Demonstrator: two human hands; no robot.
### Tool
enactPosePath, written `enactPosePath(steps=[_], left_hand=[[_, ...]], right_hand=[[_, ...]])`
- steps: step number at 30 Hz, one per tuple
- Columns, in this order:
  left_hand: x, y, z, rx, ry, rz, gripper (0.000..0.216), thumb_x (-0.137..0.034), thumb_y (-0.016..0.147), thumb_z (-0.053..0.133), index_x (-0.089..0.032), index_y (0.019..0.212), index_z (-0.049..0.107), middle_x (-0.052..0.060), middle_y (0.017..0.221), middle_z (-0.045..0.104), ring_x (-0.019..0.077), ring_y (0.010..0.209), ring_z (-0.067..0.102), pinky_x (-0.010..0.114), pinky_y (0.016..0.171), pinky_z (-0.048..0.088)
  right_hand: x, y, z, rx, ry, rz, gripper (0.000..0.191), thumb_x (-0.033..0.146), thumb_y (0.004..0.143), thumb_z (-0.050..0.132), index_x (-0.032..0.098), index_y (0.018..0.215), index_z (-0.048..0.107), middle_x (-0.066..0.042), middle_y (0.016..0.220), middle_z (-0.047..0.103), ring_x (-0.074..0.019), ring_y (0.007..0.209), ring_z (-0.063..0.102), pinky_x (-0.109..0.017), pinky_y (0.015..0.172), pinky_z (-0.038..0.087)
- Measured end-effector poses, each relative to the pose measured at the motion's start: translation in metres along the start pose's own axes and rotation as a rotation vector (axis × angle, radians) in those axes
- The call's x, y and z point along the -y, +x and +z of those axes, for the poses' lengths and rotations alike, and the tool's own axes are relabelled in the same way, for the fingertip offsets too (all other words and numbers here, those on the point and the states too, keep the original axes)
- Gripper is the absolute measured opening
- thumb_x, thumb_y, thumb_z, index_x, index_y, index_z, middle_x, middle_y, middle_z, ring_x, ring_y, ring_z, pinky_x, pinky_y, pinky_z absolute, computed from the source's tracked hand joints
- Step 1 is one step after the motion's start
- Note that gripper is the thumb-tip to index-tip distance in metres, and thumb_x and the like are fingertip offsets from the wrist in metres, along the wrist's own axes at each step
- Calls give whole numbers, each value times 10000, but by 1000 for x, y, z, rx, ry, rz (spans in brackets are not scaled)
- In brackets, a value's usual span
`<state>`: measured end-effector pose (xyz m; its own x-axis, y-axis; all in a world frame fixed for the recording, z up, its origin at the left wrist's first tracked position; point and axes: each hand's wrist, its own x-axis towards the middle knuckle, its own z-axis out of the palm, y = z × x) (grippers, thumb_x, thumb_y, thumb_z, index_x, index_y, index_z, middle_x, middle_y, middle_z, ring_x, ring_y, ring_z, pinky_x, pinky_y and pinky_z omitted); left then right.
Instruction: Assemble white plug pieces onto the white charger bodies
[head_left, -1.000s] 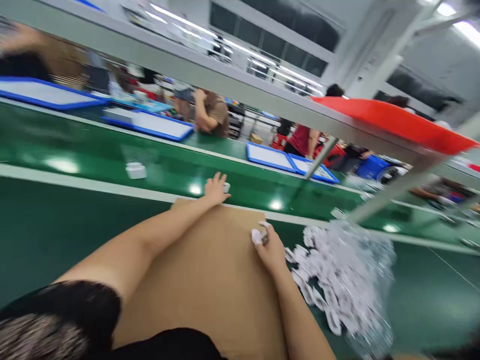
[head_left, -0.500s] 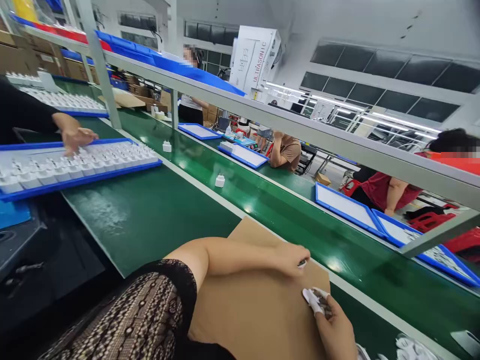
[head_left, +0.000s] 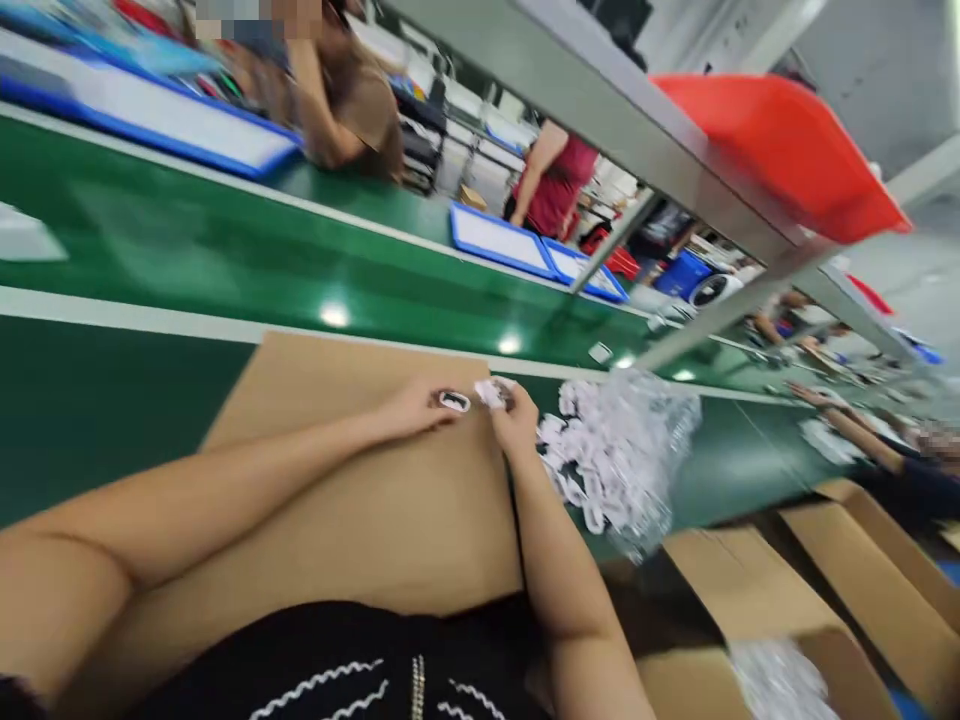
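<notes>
My left hand (head_left: 411,408) is closed around a small white charger housing (head_left: 454,401), its dark open end facing me. Just to the right, my right hand (head_left: 517,420) has its fingers curled round some small white plastic parts (head_left: 492,392); their exact shape is blurred. The two hands are close together but apart, above the far right part of a brown cardboard sheet (head_left: 360,520). Beside my right hand lies a heap of white plastic parts (head_left: 589,450), partly inside a clear plastic bag (head_left: 660,430).
A green conveyor belt (head_left: 405,290) runs beyond the cardboard, carrying a white piece (head_left: 600,352). Blue-rimmed trays (head_left: 502,240) line its far side, where people sit. A metal shelf rail (head_left: 600,95) with a red tray (head_left: 780,150) crosses above. Open cartons (head_left: 750,570) stand at lower right.
My view has swung to the right, bringing the heap, bag and cartons into sight. Both hands still hold white parts, and the left one's housing now shows its open end.
</notes>
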<state>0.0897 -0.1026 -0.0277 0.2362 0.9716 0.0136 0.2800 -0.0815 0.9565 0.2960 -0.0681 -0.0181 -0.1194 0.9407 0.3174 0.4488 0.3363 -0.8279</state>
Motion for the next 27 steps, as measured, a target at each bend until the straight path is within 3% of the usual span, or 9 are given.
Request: enactPosePath(steps=[4,9,14,18,22,27], left_hand=[[13,5,6,-65,-17,-31,596,-533,732,794,-169,1197,717,-1,585,619,158,524,548,241,504,366],[6,4,9,-101,-21,-15,595,-577,721,793,-163,1144,727,-12,588,604,150,534,514,245,529,362],[2,3,7,-111,-15,51,594,-539,731,783,-160,1183,710,-11,662,623,141,578,505,239,570,377],[1,1,5,-64,52,92,573,-530,799,728,-179,1249,680,-1,749,657,144,618,511,239,589,380],[0,-1,3,-83,240,195,408,-541,891,611,-175,1037,717,42,841,678,173,713,563,267,670,410],[-3,-3,0,-68,445,197,432,-574,907,527,-174,913,690,87,912,697,237,831,618,312,754,432]], right_hand=[[4,-7,5,34,77,22,361,292,852,568,173,1180,663,-82,1162,717,-206,1023,653,-338,913,538],[19,-19,3,113,-187,-248,357,161,858,526,197,1181,672,-72,1081,684,-224,1024,580,-354,914,489],[25,-15,4,166,-299,-385,322,122,867,499,185,1127,679,-73,988,664,-235,960,551,-351,877,460],[31,-13,4,199,-417,-383,314,64,801,500,174,1025,690,-72,942,674,-238,892,541,-334,812,453],[39,-14,5,233,-520,-335,380,27,767,502,186,1048,702,-67,979,693,-243,919,556,-329,825,459],[39,-11,10,214,-471,-224,440,22,728,566,222,1088,720,-30,1022,716,-230,970,604,-316,869,491]])
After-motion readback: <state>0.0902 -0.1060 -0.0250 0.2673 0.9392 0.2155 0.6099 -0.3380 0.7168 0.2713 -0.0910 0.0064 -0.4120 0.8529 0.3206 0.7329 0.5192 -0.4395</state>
